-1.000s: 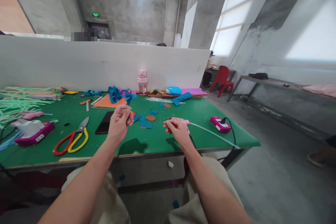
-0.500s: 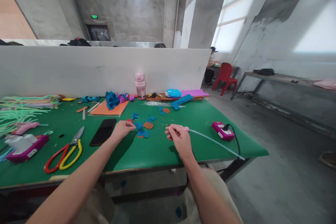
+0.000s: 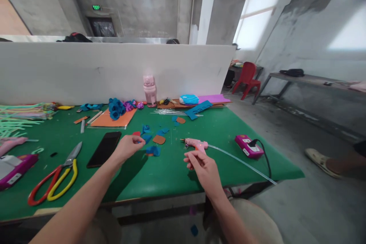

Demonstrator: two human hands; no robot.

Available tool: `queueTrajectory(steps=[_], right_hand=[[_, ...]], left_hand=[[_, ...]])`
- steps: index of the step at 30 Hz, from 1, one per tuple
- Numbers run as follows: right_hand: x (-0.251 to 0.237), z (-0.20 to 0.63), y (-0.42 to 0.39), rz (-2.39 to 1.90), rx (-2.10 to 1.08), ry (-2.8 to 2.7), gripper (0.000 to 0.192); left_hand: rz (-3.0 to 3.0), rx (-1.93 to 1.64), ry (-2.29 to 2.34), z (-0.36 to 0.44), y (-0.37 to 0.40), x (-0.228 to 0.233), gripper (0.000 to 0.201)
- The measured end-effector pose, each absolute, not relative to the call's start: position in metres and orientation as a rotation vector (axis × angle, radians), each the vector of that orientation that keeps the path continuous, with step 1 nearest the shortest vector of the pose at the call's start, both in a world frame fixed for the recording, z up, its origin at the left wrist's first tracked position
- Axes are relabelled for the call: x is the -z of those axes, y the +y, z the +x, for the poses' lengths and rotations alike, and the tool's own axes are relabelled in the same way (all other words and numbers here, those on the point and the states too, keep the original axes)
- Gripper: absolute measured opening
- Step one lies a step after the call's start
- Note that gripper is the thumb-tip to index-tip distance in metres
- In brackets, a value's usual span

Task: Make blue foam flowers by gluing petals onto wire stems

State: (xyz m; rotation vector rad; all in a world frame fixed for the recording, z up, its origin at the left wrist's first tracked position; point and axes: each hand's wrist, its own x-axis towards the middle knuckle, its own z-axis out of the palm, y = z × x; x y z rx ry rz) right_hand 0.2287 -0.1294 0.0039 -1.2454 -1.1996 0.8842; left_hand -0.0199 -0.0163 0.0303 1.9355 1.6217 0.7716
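My left hand (image 3: 129, 148) is closed in a pinch over the green table, beside the phone and the blue cut pieces (image 3: 153, 150). Whatever its fingertips hold, if anything, is too small to make out. My right hand (image 3: 202, 167) hovers just in front of a pink hot glue gun (image 3: 195, 143), its thumb and fingers pressed together; their contents cannot be made out. The glue gun lies with its tip to the left and a long clear glue stick (image 3: 243, 162) out of its back. Brown oval pieces (image 3: 159, 140) lie between the hands.
Red-and-yellow-handled scissors (image 3: 61, 175) and a black phone (image 3: 104, 150) lie at left. A purple power socket (image 3: 248, 146) with a black cable sits at right. Along the back are a pink bottle (image 3: 150, 90), blue fabric flowers (image 3: 116, 109) and an orange sheet (image 3: 127, 119). A person's foot (image 3: 326, 162) shows at right.
My right hand has moved down and back from the glue gun, which now shows fully on the table. My left hand remains pinched near the blue pieces. The view has shifted slightly.
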Motion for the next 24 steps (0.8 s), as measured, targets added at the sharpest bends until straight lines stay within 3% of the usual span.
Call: queueTrajectory(steps=[3,7,11,13,19,24], right_hand=[[-0.012,0.218,-0.128,-1.224,-0.890,-1.305,0.023],[-0.021,0.200,-0.120,-1.144,-0.763,-1.645,0.043],[-0.014,0.189,-0.116,-1.191,-0.715,-1.744,0.020],[-0.006,0.186,-0.117,-1.270,-0.765,-1.601,0.008],[0.008,0.173,-0.117,-1.139,-1.219,-0.838,0.024],[0.011,0.157,-0.119,-1.077,-1.273,-0.677,0.025]], left_hand=[[1.619,-0.664,1.309,-0.016,-0.035,-0.043,0.020],[1.469,-0.489,1.074,-0.005,-0.054,-0.048,0.017],[1.467,-0.392,1.028,0.006,-0.061,-0.040,0.015],[1.430,-0.429,1.033,0.009,-0.062,-0.036,0.021],[1.319,-0.707,1.070,0.025,-0.067,-0.025,0.034],[1.268,-0.809,1.105,0.042,-0.075,-0.015,0.036]])
